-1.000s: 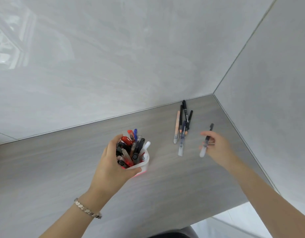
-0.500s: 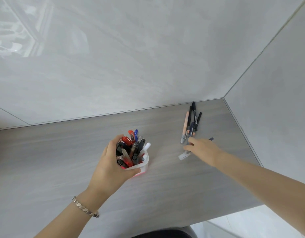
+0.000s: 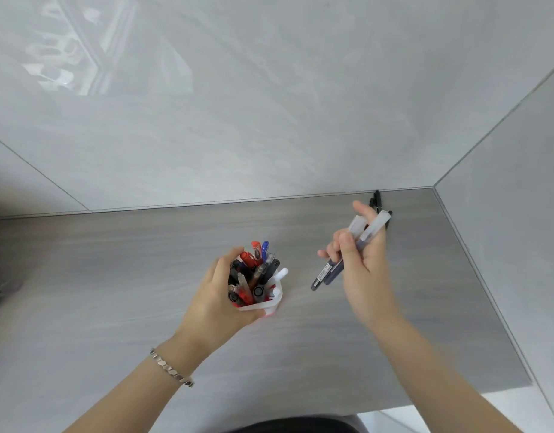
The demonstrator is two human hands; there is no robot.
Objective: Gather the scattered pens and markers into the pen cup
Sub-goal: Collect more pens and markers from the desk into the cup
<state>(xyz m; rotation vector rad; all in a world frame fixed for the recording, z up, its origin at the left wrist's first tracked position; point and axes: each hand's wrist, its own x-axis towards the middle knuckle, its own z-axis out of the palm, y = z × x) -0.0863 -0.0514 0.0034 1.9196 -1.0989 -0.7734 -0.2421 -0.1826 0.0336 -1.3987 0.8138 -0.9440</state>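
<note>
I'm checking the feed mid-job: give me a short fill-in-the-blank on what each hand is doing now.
1. The left hand grips the pen ____.
2. The right hand holds ____ clear-capped pens.
3. The black pens behind the right hand lie near the ____ of the grey countertop.

Missing words: cup; two; corner

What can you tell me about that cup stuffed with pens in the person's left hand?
The pen cup is a small white container that looks like thin plastic, with a touch of red showing low on its side. It stands on the grey wood-look desk, near the middle. The left hand wraps around its near side, hiding most of the wall. It is crammed with pens and markers standing upright or leaning: red, blue, black and clear ones, plus one with a white cap.
</note>
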